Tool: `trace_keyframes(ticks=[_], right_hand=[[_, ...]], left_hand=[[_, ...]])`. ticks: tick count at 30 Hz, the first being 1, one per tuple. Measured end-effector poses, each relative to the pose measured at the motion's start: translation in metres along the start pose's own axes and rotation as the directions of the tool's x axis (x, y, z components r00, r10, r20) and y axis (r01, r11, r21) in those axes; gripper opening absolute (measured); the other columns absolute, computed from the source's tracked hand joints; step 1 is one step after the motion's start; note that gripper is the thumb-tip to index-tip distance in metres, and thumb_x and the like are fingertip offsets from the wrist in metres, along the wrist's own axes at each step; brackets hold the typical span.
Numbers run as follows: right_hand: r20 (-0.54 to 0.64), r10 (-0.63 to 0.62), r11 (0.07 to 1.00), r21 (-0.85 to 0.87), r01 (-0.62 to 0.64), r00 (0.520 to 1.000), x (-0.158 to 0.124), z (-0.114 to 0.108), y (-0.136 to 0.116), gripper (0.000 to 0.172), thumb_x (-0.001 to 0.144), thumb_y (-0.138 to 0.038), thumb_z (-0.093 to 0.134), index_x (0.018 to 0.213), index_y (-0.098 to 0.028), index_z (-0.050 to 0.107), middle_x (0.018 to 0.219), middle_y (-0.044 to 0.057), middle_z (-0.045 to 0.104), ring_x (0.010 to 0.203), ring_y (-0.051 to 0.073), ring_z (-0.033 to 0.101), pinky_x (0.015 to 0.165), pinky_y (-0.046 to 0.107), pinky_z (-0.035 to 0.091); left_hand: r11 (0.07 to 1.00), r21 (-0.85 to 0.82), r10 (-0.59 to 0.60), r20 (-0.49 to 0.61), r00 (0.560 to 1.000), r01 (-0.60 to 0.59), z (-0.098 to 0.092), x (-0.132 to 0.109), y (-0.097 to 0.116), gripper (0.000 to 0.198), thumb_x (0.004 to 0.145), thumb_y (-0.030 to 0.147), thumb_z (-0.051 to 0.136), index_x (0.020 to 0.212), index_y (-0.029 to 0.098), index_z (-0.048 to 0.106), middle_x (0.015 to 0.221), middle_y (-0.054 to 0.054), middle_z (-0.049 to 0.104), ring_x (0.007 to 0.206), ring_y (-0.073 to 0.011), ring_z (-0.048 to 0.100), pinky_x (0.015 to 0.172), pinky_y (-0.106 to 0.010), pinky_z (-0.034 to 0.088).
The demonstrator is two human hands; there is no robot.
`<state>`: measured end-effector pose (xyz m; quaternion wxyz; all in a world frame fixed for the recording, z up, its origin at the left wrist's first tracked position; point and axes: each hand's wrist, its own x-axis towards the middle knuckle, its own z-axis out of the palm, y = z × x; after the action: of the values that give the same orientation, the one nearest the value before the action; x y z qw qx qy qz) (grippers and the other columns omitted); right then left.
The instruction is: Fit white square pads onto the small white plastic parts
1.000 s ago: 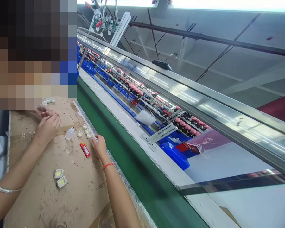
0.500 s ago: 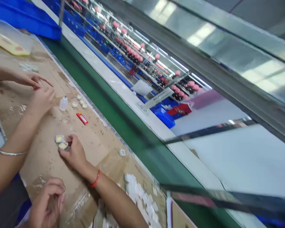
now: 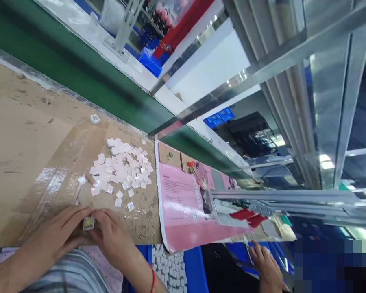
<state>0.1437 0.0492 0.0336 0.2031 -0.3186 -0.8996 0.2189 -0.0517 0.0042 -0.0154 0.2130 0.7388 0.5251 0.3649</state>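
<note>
Matt white chips [image 3: 118,167] on rough brown cardboard [image 3: 27,134].

White square pads [image 3: 118,167] lie heaped on brown cardboard [image 3: 24,134] along the desk, and a white-framed yellow chip [image 3: 88,223] sits near its front edge. A green conveyor belt [image 3: 79,89] runs past the far edge. A pink poster [image 3: 183,211] with a white border lies at the right end. Below the front edge are a blue bin [image 3: 195,268], grey-striped fabric [image 3: 61,276] and a red cord bracelet [image 3: 153,280].

Two hands [image 3: 59,230], one chip [image 3: 88,224] between them, one white holder [image 3: 94,119] beyond them, one heap of white squares [image 3: 118,165], one co-worker's hand [image 3: 266,260]
</note>
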Motion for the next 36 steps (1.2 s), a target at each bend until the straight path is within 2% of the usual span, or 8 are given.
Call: trace_keyframes(ticks=[4,10,17,23,26,29,32,36], right_hand=[[-0.121,0.088,0.996,-0.006,-0.090,0.989,-0.027,0.004,0.011,0.032,0.095,-0.022,0.051,0.127,-0.021,0.047,0.111,0.006,0.070,0.103,0.020,0.068,0.088,0.029,0.061],[-0.355,0.279,0.939,-0.095,-0.332,0.892,-0.041,-0.015,0.048,0.028,0.097,-0.027,0.054,0.124,-0.019,0.054,0.109,0.012,0.063,0.101,0.025,0.060,0.083,0.041,0.057],[-0.217,0.297,0.934,-0.139,-0.330,0.930,-0.032,-0.019,0.063,0.015,0.097,-0.035,0.055,0.101,-0.021,0.057,0.099,0.007,0.061,0.094,0.024,0.056,0.078,0.038,0.056],[-0.217,0.385,0.865,-0.256,-0.433,0.897,-0.046,-0.052,0.080,0.011,0.092,-0.027,0.059,0.100,-0.021,0.055,0.103,0.009,0.060,0.099,0.027,0.056,0.081,0.046,0.056],[-0.201,0.356,0.893,-0.212,-0.396,0.913,-0.029,-0.065,0.097,0.034,0.097,-0.041,0.052,0.125,-0.022,0.051,0.129,0.014,0.057,0.122,0.031,0.053,0.095,0.053,0.054],[-0.130,0.292,0.932,-0.183,-0.312,0.948,0.007,-0.064,0.112,0.060,0.098,-0.054,0.043,0.147,-0.020,0.035,0.155,0.018,0.037,0.144,0.035,0.035,0.108,0.062,0.045],[0.015,0.234,0.954,-0.195,-0.226,0.972,0.031,-0.050,0.114,0.056,0.101,-0.046,0.041,0.146,-0.012,0.040,0.155,0.019,0.040,0.147,0.036,0.030,0.114,0.062,0.040],[0.082,0.041,0.979,-0.205,-0.023,0.996,0.013,-0.034,0.099,0.038,0.102,-0.022,0.041,0.137,-0.012,0.052,0.142,0.010,0.059,0.138,0.026,0.046,0.115,0.046,0.045]], left_hand=[[0.995,0.019,0.099,0.034,0.995,-0.100,0.016,0.004,0.003,0.033,0.104,0.046,0.040,0.123,0.028,0.061,0.111,-0.001,0.073,0.096,-0.0170,0.073,0.090,-0.023,0.060],[0.996,0.082,-0.033,-0.018,0.999,0.034,0.021,0.016,0.027,0.037,0.099,0.057,0.047,0.118,0.027,0.057,0.102,0.003,0.073,0.086,-0.0138,0.074,0.080,-0.017,0.060],[0.989,0.081,-0.124,0.035,0.992,0.121,0.046,0.025,0.046,0.024,0.103,0.039,0.047,0.123,0.026,0.053,0.110,0.000,0.068,0.099,-0.0191,0.068,0.091,-0.027,0.055],[0.993,0.049,-0.106,0.025,0.994,0.105,0.048,0.022,0.040,0.024,0.102,0.031,0.052,0.125,0.026,0.053,0.112,-0.001,0.065,0.100,-0.0173,0.066,0.095,-0.024,0.049],[0.995,0.035,-0.095,0.030,0.995,0.094,0.049,0.024,0.038,0.024,0.102,0.030,0.052,0.125,0.025,0.052,0.111,-0.003,0.066,0.099,-0.0177,0.066,0.092,-0.024,0.051],[0.997,0.043,-0.059,0.029,0.998,0.058,0.051,0.025,0.037,0.024,0.102,0.029,0.049,0.126,0.025,0.052,0.109,-0.004,0.067,0.098,-0.0185,0.067,0.089,-0.025,0.053],[0.998,0.054,-0.032,0.001,0.999,0.032,0.051,0.025,0.035,0.023,0.103,0.029,0.046,0.124,0.024,0.054,0.107,-0.005,0.067,0.096,-0.0180,0.067,0.089,-0.024,0.053],[0.999,0.025,-0.039,-0.004,0.999,0.039,0.049,0.025,0.035,0.022,0.103,0.030,0.046,0.123,0.023,0.055,0.106,-0.003,0.068,0.096,-0.0169,0.067,0.089,-0.022,0.053]])
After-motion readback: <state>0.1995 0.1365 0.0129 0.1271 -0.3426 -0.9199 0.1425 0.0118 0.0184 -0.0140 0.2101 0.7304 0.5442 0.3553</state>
